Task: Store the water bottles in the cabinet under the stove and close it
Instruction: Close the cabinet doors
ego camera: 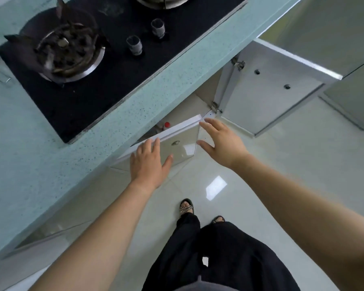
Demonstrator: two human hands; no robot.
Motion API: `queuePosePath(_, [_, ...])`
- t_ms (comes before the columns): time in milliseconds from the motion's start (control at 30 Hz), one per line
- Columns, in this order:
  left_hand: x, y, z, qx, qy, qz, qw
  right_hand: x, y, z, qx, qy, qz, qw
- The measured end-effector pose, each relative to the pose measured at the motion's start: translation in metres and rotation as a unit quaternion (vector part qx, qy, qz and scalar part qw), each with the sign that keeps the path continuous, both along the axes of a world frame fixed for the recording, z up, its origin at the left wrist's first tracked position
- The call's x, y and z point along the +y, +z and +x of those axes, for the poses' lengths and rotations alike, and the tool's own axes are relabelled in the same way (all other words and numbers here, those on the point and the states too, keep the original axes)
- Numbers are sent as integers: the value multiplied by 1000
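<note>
At frame centre, left hand lies flat on the half-shut door, fingers together; right hand, fingers spread, seems just off its edge. Red-capped bottle behind.

Floor: pale glossy tiles, with one bright rectangular light reflection near the centre. Counter: speckled pale teal, running diagonally from lower left to upper right. Black glass hob set in it, with a burner and two knobs.

Below the stove on the counter, a bottle stands in the cabinet behind the left door
</note>
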State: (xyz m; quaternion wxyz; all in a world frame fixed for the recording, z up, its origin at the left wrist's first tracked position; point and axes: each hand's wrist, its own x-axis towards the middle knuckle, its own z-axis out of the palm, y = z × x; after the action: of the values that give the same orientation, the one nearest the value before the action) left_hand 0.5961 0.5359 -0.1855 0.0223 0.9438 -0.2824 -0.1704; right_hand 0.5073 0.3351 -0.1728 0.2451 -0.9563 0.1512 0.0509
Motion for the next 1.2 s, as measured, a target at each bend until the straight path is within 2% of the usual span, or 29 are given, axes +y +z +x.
queuePosePath(300, [-99, 70, -25, -15, -143, -85, 986, -63, 57, -85, 26, -122, -32, 992])
queuePosePath(567, [-261, 95, -82, -18, -189, -124, 974, -198, 85, -158, 10, -195, -60, 979])
queuePosePath(733, [-373, 94, -119, -9, -145, -140, 979, -307, 96, -198, 18, -177, -80, 981])
queuePosePath(867, [-445, 95, -130, -1, -110, -147, 983, -376, 101, -196, 21, -128, -85, 988])
queuePosePath(1200, [-533, 86, -60, -5, 13, -136, 991, -497, 100, -84, 12, -5, -73, 997])
